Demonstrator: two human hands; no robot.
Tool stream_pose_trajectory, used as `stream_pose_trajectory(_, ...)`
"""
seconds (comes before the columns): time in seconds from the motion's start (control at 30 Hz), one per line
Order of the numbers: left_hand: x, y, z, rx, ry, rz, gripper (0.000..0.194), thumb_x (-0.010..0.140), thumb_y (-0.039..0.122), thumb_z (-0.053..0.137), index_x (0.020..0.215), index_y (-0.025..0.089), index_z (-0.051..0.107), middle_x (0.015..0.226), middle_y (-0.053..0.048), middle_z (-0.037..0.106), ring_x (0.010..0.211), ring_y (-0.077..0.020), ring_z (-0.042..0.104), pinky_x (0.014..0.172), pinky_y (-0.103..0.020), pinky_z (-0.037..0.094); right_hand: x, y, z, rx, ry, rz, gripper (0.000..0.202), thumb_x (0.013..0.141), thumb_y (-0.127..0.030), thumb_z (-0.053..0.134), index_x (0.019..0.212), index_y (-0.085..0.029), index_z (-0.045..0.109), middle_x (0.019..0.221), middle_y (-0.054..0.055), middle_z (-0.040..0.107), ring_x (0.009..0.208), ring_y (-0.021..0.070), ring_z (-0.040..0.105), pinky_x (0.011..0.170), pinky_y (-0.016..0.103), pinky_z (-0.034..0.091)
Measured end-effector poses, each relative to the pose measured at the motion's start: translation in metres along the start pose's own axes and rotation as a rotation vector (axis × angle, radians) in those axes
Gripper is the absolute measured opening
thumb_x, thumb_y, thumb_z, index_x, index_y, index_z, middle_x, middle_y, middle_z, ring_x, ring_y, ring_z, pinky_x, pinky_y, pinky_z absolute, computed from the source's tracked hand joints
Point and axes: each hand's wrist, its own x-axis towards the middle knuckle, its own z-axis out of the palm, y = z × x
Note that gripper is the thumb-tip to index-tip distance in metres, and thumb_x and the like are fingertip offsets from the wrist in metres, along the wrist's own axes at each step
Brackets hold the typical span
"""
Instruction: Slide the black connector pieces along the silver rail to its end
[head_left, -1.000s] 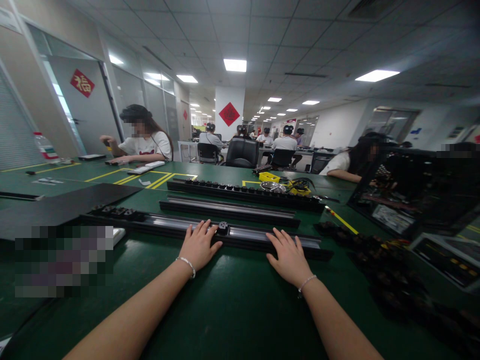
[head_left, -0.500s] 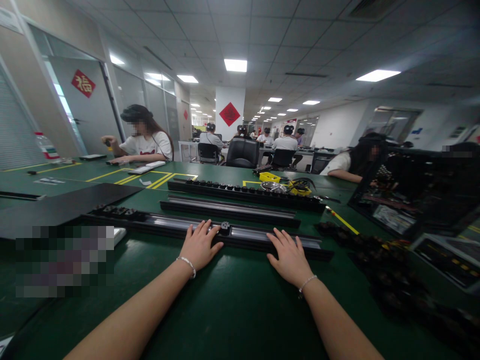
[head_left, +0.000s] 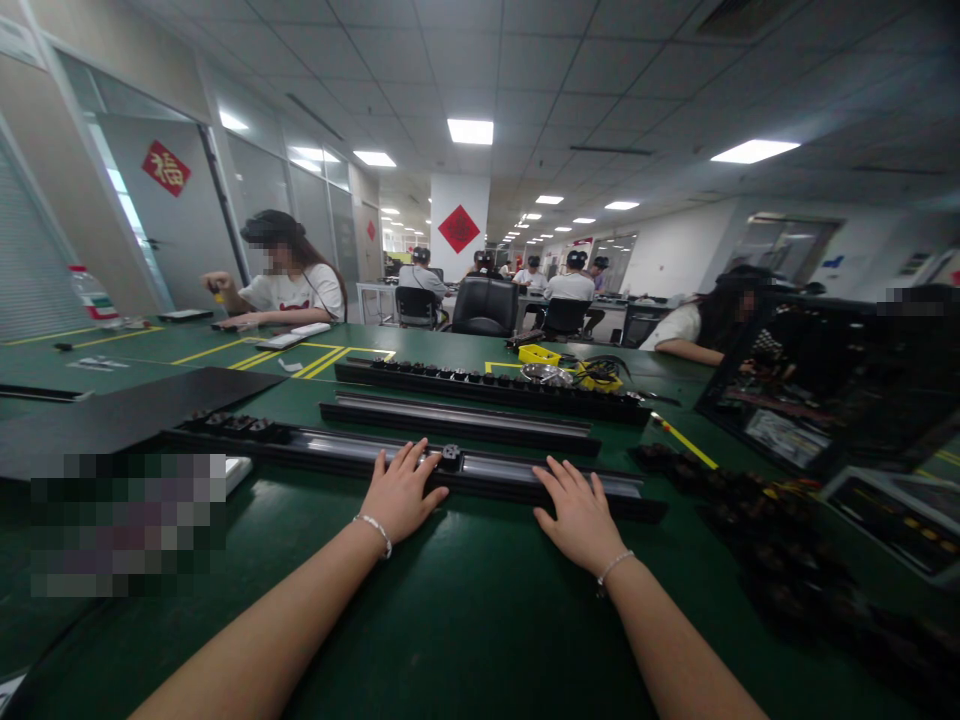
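A long black rail with a shiny inner channel [head_left: 495,468] lies across the green table before me. My left hand [head_left: 401,492] rests on its near edge with fingers spread, touching the rail beside a small black block [head_left: 451,456] seated in the channel. Farther right, my right hand [head_left: 579,510] lies on the same rail, its fingers apart too. Several more black blocks [head_left: 236,424] sit together at the rail's left end. Just behind runs a second black rail [head_left: 465,416], and beyond it a third rail [head_left: 487,385] filled with a row of blocks.
Dark loose parts [head_left: 795,560] are heaped at the right, near an open computer case [head_left: 795,400]. Yellow trays [head_left: 538,355] and a round metal dish [head_left: 547,374] stand behind the rails. A dark sheet [head_left: 135,415] lies left. Co-workers sit across the table and beyond.
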Motion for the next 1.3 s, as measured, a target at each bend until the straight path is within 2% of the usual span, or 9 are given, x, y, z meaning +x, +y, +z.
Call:
stream_pose_trajectory(0.23,-0.0012,0.0062,-0.0035,-0.045,-0.024,0.088,0.054,0.082,0.047,0.04,0.128,0.018,0.039,0.125,-0.011,0.051,0.12,-0.0235,0.041,0.106,-0.048,0.013,-0.0004,-0.0002,-0.0007,-0.004,-0.005,0.0,0.056,0.08,-0.038,0.042,0.134,-0.028,0.033,0.145,0.001,0.024,0.133,0.0233,0.015,0.106,0.05,0.005)
stream_pose_trajectory(0.33,-0.0014,0.0062,-0.0034,-0.054,-0.032,0.101,0.056,0.081,0.046,0.041,0.129,0.016,0.038,0.123,-0.012,0.053,0.118,-0.0231,0.042,0.106,-0.048,0.012,-0.0005,-0.0005,-0.002,-0.004,-0.018,0.001,0.057,0.08,-0.04,0.041,0.135,-0.028,0.032,0.146,0.002,0.023,0.133,0.024,0.014,0.106,0.05,0.005)
stream_pose_trajectory(0.87,-0.0007,0.004,-0.0044,-0.062,-0.044,0.111,0.056,0.08,0.047,0.042,0.13,0.021,0.036,0.121,-0.009,0.054,0.115,-0.0222,0.044,0.106,-0.046,0.013,0.0005,0.0002,-0.0009,-0.015,-0.02,0.001,0.056,0.08,-0.04,0.04,0.134,-0.029,0.032,0.145,0.001,0.023,0.133,0.0237,0.015,0.106,0.05,0.006)
stream_pose_trajectory(1.1,-0.0007,0.0049,-0.0058,-0.047,-0.051,0.112,0.054,0.081,0.047,0.042,0.129,0.023,0.037,0.117,-0.008,0.055,0.113,-0.0225,0.045,0.105,-0.047,0.013,-0.0004,0.0006,0.002,-0.008,0.027,-0.005,0.056,0.078,-0.038,0.042,0.133,-0.029,0.035,0.145,0.0,0.025,0.132,0.0226,0.017,0.106,0.049,0.006)
stream_pose_trajectory(1.3,-0.0006,0.0054,-0.0066,-0.049,-0.044,0.108,0.053,0.081,0.047,0.042,0.129,0.026,0.037,0.115,-0.007,0.056,0.112,-0.0224,0.046,0.105,-0.046,0.014,0.0001,0.0,0.0006,-0.012,-0.006,0.003,0.056,0.079,-0.039,0.041,0.134,-0.029,0.033,0.145,0.001,0.024,0.133,0.0238,0.016,0.106,0.05,0.006)
